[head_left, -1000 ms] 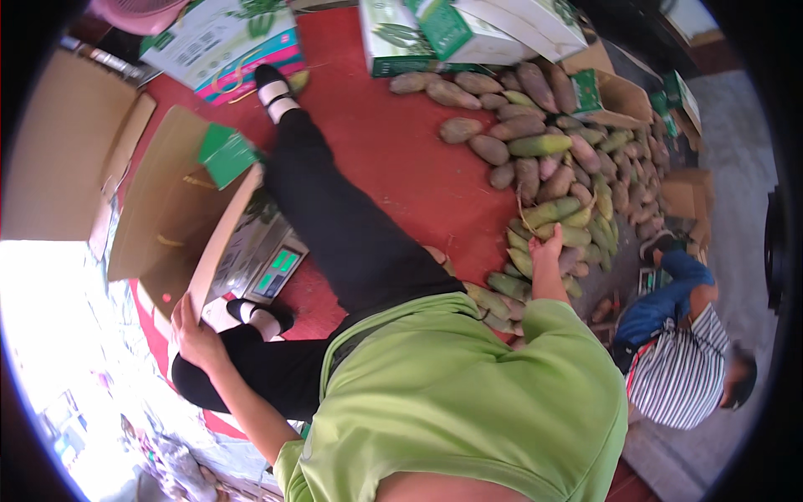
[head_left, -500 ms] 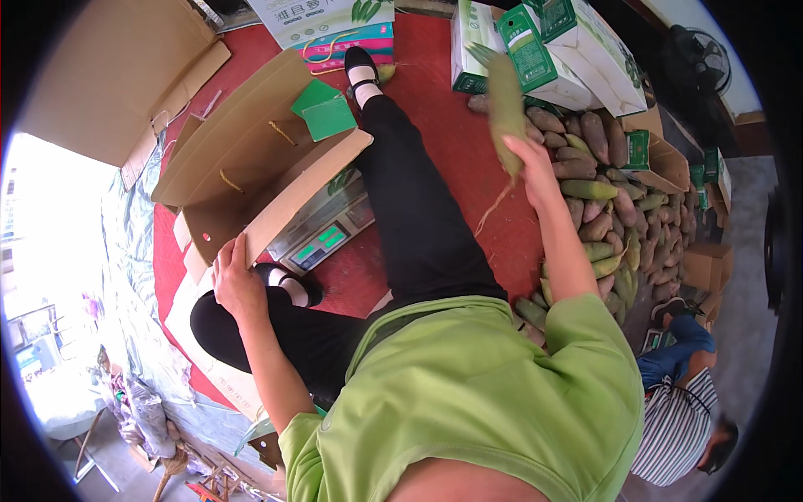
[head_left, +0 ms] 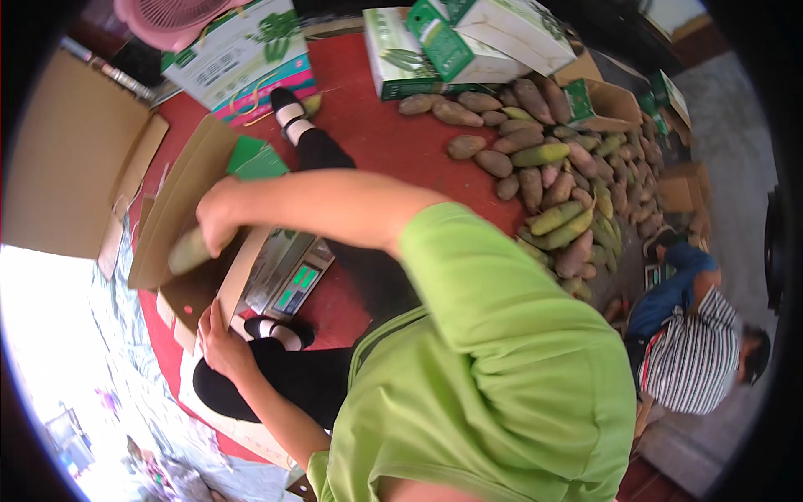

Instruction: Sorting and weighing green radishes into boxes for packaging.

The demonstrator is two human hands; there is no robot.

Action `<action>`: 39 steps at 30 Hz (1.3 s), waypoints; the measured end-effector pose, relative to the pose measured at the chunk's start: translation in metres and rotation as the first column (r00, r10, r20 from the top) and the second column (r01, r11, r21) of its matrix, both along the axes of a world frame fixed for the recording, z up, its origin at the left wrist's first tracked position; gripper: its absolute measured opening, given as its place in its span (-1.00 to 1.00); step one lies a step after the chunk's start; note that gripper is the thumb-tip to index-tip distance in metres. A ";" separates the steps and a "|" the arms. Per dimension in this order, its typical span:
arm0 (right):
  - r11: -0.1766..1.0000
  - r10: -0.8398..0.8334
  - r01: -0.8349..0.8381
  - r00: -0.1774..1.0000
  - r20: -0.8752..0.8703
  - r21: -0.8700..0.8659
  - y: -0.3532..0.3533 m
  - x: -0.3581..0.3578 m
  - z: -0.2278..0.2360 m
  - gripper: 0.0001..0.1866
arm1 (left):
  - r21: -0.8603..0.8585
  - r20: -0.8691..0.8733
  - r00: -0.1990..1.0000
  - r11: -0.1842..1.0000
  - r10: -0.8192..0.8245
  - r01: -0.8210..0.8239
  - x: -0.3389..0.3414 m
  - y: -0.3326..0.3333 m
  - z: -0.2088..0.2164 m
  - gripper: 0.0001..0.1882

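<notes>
My right hand (head_left: 219, 219) reaches across to the left, into an open cardboard box (head_left: 180, 180). Its fingers are wrapped round a pale green radish (head_left: 189, 253), which is blurred and tilted inside the box. With my left hand (head_left: 222, 341) I grip the box's near lower edge. A digital scale (head_left: 298, 286) with lit green displays sits beside the box, partly hidden under it. Green paper flaps (head_left: 258, 157) show at the box's far end.
A large pile of green and purplish-brown radishes (head_left: 577, 192) lies right on the red cloth (head_left: 351, 84). White-and-green cartons (head_left: 477, 46) stand behind it. A printed carton (head_left: 242, 63) and pink basket (head_left: 171, 21) are far left. Another person (head_left: 690, 351) crouches at right.
My right hand has swung from beside the pile at right to the box at left, carrying the radish into it. My left hand stays on the box edge. The view has shifted.
</notes>
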State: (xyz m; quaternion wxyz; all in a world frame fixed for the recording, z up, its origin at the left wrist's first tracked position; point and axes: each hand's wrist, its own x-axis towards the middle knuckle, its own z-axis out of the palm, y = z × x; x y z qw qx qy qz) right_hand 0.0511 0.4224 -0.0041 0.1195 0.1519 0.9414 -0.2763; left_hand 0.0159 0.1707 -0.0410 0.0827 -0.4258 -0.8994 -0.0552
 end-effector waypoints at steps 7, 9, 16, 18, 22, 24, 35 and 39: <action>0.981 0.075 -0.091 0.993 0.094 0.171 -0.036 -0.012 -0.032 -0.59 | -0.036 0.006 1.000 0.999 0.005 -0.005 0.000 -0.002 -0.001 -0.54; 0.989 0.057 -0.054 0.998 -0.014 0.140 -0.031 0.003 -0.019 -0.63 | -0.021 0.030 0.999 1.000 0.020 -0.019 0.002 -0.002 0.001 -0.53; 0.762 -0.633 0.497 0.443 -0.634 -0.414 0.031 0.157 -0.045 -0.75 | -0.036 -0.009 0.999 0.999 -0.031 0.031 -0.006 -0.003 -0.005 -0.53; 0.553 -0.801 0.670 0.266 -0.536 -0.495 0.052 0.221 -0.088 -0.77 | -0.051 -0.044 0.998 0.998 -0.036 0.033 -0.007 -0.005 -0.006 -0.52; 0.056 -0.948 0.915 -0.076 -0.309 -0.399 0.049 0.391 -0.215 -0.79 | -0.041 -0.040 0.997 0.997 -0.060 0.059 -0.006 0.000 -0.011 -0.54; -0.273 -0.919 0.925 -0.332 -0.212 -0.265 0.022 0.471 -0.246 -0.78 | -0.030 -0.062 0.995 0.996 -0.083 0.081 -0.013 -0.005 -0.018 -0.55; -0.966 -0.240 0.234 -0.970 0.039 -0.112 -0.078 0.659 -0.278 -0.21 | -0.087 -0.131 0.990 0.995 -0.055 0.044 -0.020 -0.011 -0.019 -0.60; -0.918 -0.180 0.048 -0.935 0.307 -0.393 -0.076 0.674 -0.297 -0.11 | -0.106 -0.093 0.995 0.994 -0.033 0.023 -0.021 -0.005 -0.024 -0.59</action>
